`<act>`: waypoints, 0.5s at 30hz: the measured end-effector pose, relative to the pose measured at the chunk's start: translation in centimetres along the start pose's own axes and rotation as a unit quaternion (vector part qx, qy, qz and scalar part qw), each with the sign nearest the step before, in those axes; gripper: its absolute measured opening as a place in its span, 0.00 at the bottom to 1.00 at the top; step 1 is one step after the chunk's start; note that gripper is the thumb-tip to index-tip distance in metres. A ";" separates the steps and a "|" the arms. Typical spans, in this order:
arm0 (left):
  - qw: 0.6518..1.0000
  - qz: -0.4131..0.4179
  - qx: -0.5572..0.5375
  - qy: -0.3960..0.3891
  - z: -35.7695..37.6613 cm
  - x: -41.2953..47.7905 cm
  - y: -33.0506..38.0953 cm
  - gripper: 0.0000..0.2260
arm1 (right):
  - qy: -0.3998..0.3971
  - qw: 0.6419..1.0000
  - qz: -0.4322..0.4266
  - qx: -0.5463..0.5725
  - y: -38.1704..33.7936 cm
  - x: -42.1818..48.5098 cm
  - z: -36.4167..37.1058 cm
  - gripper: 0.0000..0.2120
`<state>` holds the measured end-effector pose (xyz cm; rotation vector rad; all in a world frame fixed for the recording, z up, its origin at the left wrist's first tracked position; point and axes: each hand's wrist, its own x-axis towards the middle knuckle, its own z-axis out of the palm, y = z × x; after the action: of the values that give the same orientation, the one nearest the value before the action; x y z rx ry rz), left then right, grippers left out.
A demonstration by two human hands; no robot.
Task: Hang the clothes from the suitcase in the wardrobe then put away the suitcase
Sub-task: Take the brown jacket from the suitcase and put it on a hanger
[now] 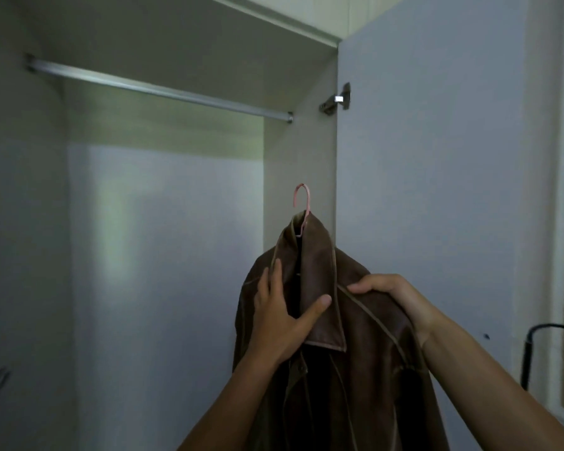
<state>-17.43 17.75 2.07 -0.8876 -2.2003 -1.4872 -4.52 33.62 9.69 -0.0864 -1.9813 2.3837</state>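
A brown leather-like jacket (349, 362) hangs on a pink hanger (302, 203) whose hook sticks up above the collar. My left hand (282, 310) grips the jacket's front by the collar, thumb across the lapel. My right hand (391, 297) clutches the jacket's right shoulder from above. The wardrobe's metal rail (157, 89) runs bare across the top, well above and to the left of the hook. The suitcase is out of view.
The open wardrobe door (430, 177) stands at the right with its hinge (337, 99) near the top. The wardrobe's right side panel (298, 151) is just behind the hanger. A dark cable (534, 346) curves at the far right.
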 end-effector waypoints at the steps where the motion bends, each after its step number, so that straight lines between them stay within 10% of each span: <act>1: 1.000 -0.005 0.022 0.015 0.2 1.8 -0.7 0.56 | -0.002 1.000 -0.006 0.003 -0.6 1.4 0.0 0.17; 15: 0.994 0.079 0.003 0.069 -1.0 24.4 -7.5 0.57 | 0.020 0.997 -0.081 0.006 -9.9 19.4 1.0 0.14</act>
<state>-40.67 22.34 11.61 -0.9045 -1.9868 -1.4216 -24.03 35.74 19.31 0.0247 -1.8798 2.2743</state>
